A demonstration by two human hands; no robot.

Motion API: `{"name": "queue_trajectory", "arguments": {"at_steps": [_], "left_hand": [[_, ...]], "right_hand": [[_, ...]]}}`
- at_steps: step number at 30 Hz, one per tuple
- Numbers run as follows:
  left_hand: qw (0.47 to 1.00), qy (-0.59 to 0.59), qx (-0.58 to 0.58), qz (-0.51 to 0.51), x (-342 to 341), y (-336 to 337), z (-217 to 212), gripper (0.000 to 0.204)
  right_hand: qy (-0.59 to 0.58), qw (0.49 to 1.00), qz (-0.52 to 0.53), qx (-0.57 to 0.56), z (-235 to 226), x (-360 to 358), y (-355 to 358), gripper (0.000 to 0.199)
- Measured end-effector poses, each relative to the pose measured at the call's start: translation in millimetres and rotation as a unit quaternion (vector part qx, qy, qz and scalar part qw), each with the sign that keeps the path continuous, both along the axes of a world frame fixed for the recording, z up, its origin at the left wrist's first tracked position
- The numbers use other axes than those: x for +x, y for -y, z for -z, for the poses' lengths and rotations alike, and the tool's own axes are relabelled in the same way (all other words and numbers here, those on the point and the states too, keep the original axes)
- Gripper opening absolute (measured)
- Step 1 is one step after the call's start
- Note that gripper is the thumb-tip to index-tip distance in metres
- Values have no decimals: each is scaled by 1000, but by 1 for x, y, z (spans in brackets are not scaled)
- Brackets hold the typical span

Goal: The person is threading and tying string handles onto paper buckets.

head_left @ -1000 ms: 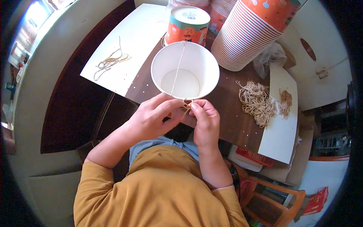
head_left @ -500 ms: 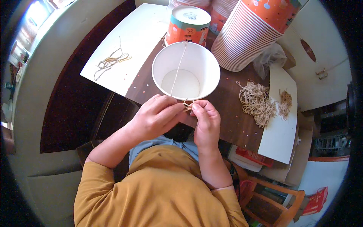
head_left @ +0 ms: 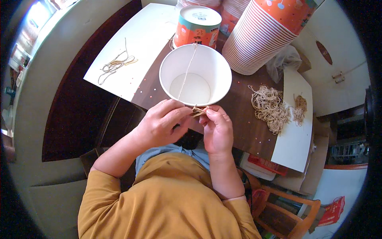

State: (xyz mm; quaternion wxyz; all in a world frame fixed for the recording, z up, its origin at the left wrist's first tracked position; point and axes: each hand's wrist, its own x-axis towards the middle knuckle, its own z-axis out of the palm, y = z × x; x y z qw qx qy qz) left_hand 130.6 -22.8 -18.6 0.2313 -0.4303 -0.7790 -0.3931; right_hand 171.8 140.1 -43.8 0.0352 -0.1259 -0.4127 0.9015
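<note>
Showing its white interior, a round paper bucket (head_left: 199, 89) is set on the brown part of the table (head_left: 246, 131), directly in front of the person, with its mouth turned up toward the viewer. Its wall is smooth and plain inside, and a pale circular bottom can be seen. The mouth is crossed by a thin cream cord (head_left: 186, 75), fastened at the far rim by a small knot and drawn toward the near rim, left of the middle. Just below that near rim, short tan strands (head_left: 199, 111) are stretched between the two hands; how they are looped is too small to be told. They are pinched by the fingertips of the left hand (head_left: 161, 119), whose fingers are bent, and between the thumb and forefinger of the right hand (head_left: 218, 125).

Behind the open bucket, an upside-down bucket (head_left: 197, 36) is placed, its white base uppermost and its orange side edged with green. To the right, a tall leaning stack (head_left: 258, 40) is formed of buckets nested one inside another, their white rims closely layered. Farther back, more orange buckets (head_left: 230, 16) are partly covered by clear plastic.
</note>
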Motion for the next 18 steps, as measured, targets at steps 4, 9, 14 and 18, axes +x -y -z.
{"name": "queue_trajectory", "arguments": {"at_steps": [4, 9, 14, 18], "left_hand": [[1000, 5, -5, -12, 3, -1, -7, 33], [999, -35, -15, -28, -1, -3, 1, 28], [997, -65, -31, -16, -3, -2, 3, 26], [996, -65, -57, -2, -5, 2, 3, 27]], "right_hand": [[1, 999, 19, 42, -12, 2, 5, 11], [-18, 997, 9, 74, -9, 4, 4, 10], [-23, 993, 30, 109, -16, 3, 10, 10], [-22, 994, 37, 97, -11, 2, 9, 11]]}}
